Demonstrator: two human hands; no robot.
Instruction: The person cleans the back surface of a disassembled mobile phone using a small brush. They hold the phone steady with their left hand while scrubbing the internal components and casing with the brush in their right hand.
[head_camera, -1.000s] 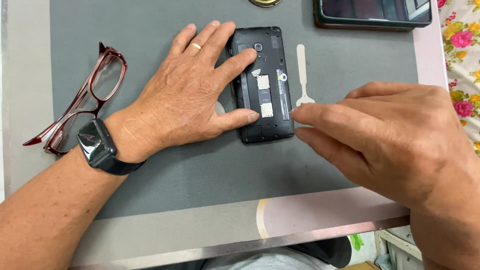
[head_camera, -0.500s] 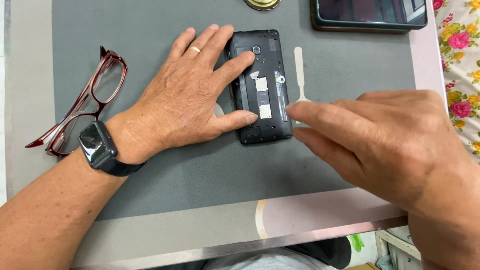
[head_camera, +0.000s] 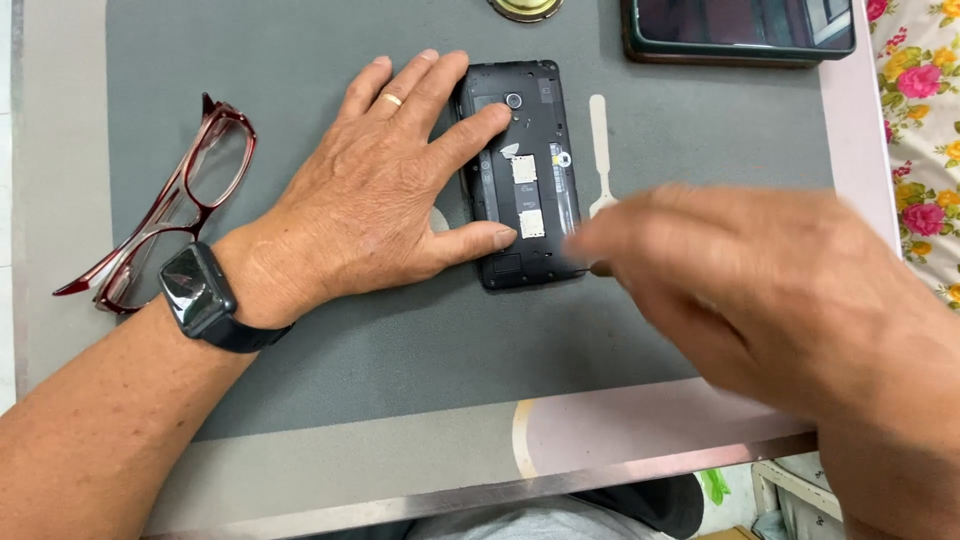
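Note:
A black phone with its back cover off lies face down on the grey mat, its inner parts showing. My left hand lies flat beside it and holds it, index finger across the top and thumb on the lower part. That hand has a ring, and its wrist a dark smartwatch. My right hand is blurred, its fingertips close together at the phone's lower right edge. I cannot tell if they hold anything. A thin white pry tool lies just right of the phone.
Red-framed glasses lie at the mat's left edge. A dark device with a glossy screen sits at the top right, a round brass object at the top edge. Flowered cloth is at the right. The table's front edge runs below.
My right hand has moved left toward the phone's lower right edge and is now blurred. The left hand and phone have stayed put.

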